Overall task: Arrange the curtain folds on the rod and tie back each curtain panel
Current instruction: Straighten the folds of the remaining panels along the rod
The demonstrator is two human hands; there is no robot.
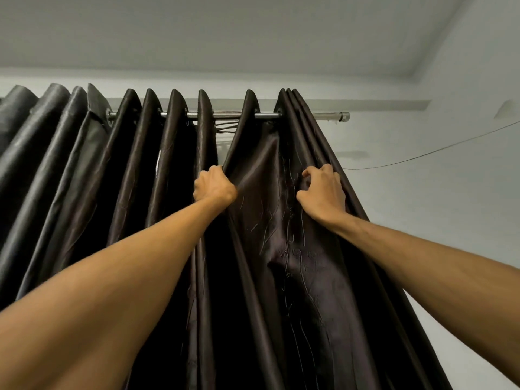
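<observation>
A dark curtain (261, 220) hangs in folds from a metal rod (225, 115) high on the far wall, its rightmost folds bunched near the rod's right end. The left hand (213, 185) has its fingers clamped around one fold edge. The right hand (322, 192) grips the bunched folds to the right, fingers curled into the fabric. A thin wire (422, 156) crosses the right wall.

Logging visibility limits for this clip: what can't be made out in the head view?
- Rod: its left end, head view, is covered by curtain folds and cut by the left edge.
- Curtain hem and any tie-back: cut off by the bottom edge.
- Left hand fingertips: buried in a fold, behind the knuckles.
- Right hand: some fingertips tucked into the fabric.
</observation>
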